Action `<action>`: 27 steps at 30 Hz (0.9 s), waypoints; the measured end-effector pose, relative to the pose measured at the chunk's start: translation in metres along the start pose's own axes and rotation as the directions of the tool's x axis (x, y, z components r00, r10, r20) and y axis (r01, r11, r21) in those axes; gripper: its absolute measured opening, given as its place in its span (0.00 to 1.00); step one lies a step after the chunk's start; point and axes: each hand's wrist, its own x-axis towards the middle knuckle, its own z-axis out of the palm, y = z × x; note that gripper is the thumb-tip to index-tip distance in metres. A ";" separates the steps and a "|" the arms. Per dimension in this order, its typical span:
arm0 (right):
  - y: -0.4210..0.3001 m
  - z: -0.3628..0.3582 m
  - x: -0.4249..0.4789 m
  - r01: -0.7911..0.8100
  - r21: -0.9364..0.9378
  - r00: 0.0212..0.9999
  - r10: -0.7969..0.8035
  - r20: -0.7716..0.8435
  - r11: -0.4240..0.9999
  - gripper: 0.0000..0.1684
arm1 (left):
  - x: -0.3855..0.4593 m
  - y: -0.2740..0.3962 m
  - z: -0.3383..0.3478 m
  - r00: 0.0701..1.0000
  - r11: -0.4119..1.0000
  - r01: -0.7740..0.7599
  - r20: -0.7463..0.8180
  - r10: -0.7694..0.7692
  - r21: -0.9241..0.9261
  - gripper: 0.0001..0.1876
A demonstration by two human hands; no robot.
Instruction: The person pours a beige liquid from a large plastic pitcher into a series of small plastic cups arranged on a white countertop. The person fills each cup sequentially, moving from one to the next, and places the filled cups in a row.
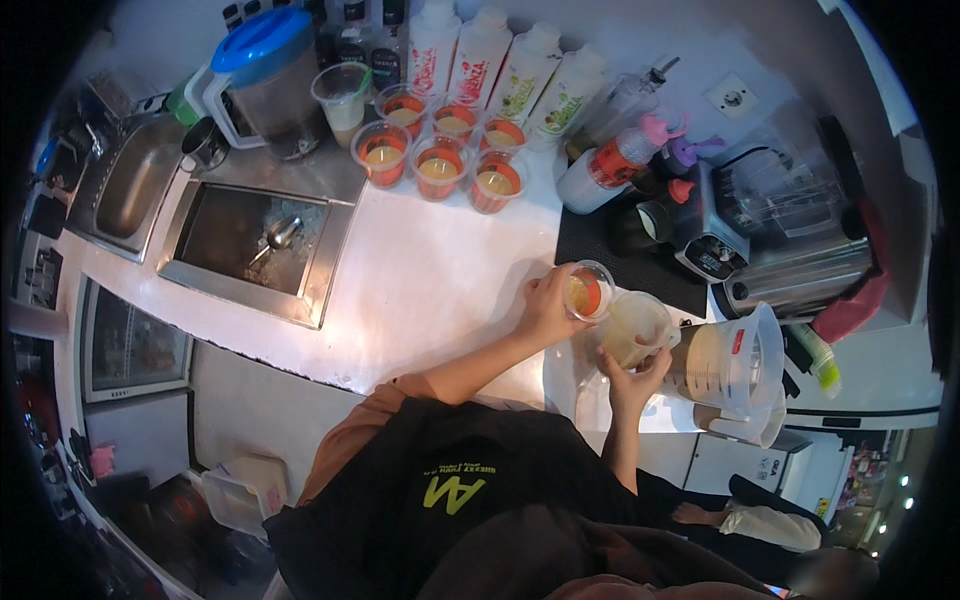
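Observation:
My left hand (551, 304) grips a clear plastic cup (588, 292) with an orange-red print and some yellowish-beige liquid inside. My right hand (635, 375) holds a small translucent plastic jug (634, 322) by its side and handle. The jug leans towards the cup, its lip close to the cup's rim; whether liquid is flowing cannot be made out. Just right of that hand stands a large translucent measuring pitcher (701, 360) containing beige liquid. Several similar printed cups (439, 172), each partly filled with beige liquid, stand grouped at the back of the white counter (420, 262).
An ice well (244, 244) with a metal scoop (281, 234) is set into the counter at left, beside a sink (131, 180). White bottles (472, 64) and a blue-lidded pitcher (262, 82) line the back. A blender base (712, 232) stands right. Another person's hand (697, 514) shows lower right.

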 end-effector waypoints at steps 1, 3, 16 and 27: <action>0.000 0.002 -0.002 -0.035 0.076 0.999 0.033 0.019 0.997 0.60 | 0.003 0.001 0.002 1.000 0.998 -0.017 -0.022 0.015 -0.053 0.46; -0.002 0.003 -0.008 -0.039 0.138 0.999 0.036 0.022 0.990 0.60 | 0.007 -0.002 0.000 1.000 0.985 -0.001 0.005 0.002 -0.174 0.45; 0.012 -0.006 -0.029 -0.153 0.363 0.988 0.142 0.058 0.919 0.59 | 0.006 -0.063 -0.172 0.937 0.991 0.050 -0.338 -0.089 -0.121 0.41; 0.006 -0.003 -0.023 -0.102 0.332 0.994 0.084 0.068 0.938 0.57 | 0.034 -0.092 -0.237 0.756 0.977 0.088 -0.625 -0.192 -0.194 0.44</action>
